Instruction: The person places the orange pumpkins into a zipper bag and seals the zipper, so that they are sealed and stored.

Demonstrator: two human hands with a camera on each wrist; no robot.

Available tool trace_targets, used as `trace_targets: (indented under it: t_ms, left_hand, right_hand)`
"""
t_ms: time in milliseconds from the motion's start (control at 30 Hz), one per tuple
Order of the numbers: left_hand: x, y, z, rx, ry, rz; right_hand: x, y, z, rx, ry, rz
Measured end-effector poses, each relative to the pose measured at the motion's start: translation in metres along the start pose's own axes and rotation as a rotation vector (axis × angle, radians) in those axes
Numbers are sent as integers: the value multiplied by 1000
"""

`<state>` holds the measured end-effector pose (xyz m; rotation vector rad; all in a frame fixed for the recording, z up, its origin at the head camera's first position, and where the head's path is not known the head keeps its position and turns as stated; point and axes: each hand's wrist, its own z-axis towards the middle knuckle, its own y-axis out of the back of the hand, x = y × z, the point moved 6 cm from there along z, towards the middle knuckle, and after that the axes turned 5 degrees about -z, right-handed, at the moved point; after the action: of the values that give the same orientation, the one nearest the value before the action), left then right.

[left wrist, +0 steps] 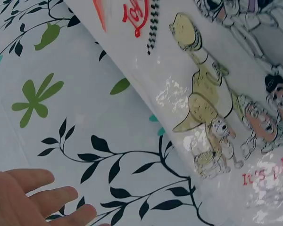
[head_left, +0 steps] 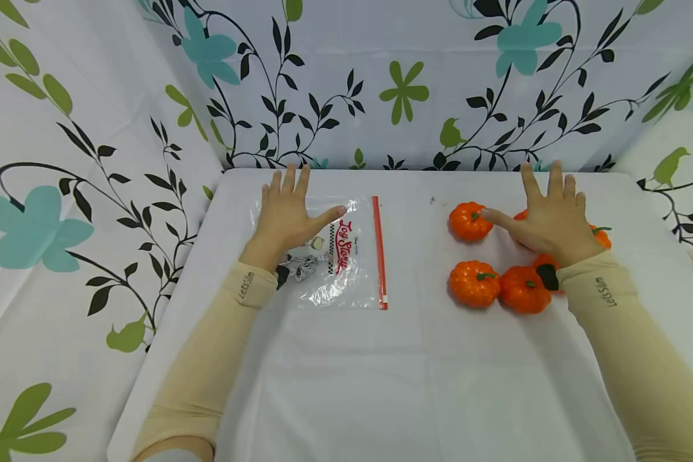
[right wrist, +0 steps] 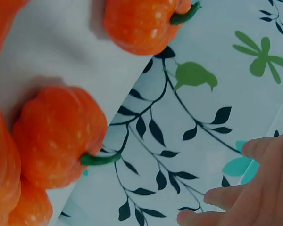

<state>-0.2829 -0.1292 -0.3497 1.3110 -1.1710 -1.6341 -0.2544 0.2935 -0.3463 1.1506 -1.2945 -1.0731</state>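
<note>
A clear zip bag with a red slider strip and printed cartoon figures lies flat on the white table. Above its left part my left hand is spread, fingers straight, holding nothing. In the left wrist view the bag's printed side fills the upper right, and the left hand shows at the lower left. Several small orange pumpkins with green stems sit at the table's right. Over the back ones my right hand spreads its fingers, partly hiding them. The right wrist view shows a pumpkin apart from the right hand.
The white table has rounded back corners. Behind it and at both sides hangs a white curtain with leaves, birds and flowers. Beige sleeves cover both forearms.
</note>
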Motion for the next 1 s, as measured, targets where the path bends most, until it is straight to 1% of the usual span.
trace_targets:
  t_ms: [133, 233, 300, 433, 567, 700, 867, 933, 1000]
  left_hand:
    - [-7, -14, -3, -39, -11, -177]
    - [-14, -24, -6, -61, 0, -265]
    - [-20, -31, -8, -72, 6, -290]
    - [-33, -40, -14, -103, -10, -330]
    - [-46, -50, -20, -142, -31, -351]
    - [-60, -60, -27, -140, -54, -326]
    - [-78, -73, -37, -73, -74, -214]
    - [-84, -80, -40, -36, -82, -162]
    - [-89, -85, -43, -14, -93, -112]
  right_hand:
    - [14, -8, -6, 7, 31, 25]
    - [25, -10, -12, 23, 43, 33]
    - [33, -10, -16, 28, 56, 38]
    - [49, -9, -25, 38, 70, 66]
    - [62, -10, -34, 79, 61, 76]
    - [72, -13, -43, 129, 43, 50]
    - [76, -20, -52, 198, 21, -8]
    - [77, -22, -55, 210, 37, -55]
    - [77, -24, -58, 210, 67, -103]
